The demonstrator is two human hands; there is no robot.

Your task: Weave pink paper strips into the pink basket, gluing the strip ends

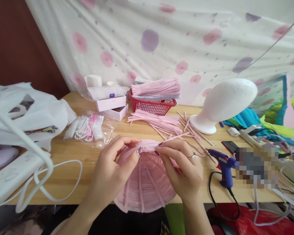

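Observation:
A round pink woven piece (144, 182), built from pink strips, rests tilted at the near edge of the wooden table (71, 169). My left hand (112, 166) pinches its upper rim between thumb and fingers. My right hand (181, 166), with a ring on one finger, pinches a thin pink strip (176, 137) at the same rim; the strip runs off to the right. Both hands meet at the top of the woven piece.
Loose pink strips (159, 120) lie behind, and a red basket (152, 106) holds more. A white foam head form (222, 101), blue glue gun (222, 163), phone (229, 146), white boxes (110, 102), bagged beads (88, 127), a white bag (24, 111) and cables (39, 169) surround them.

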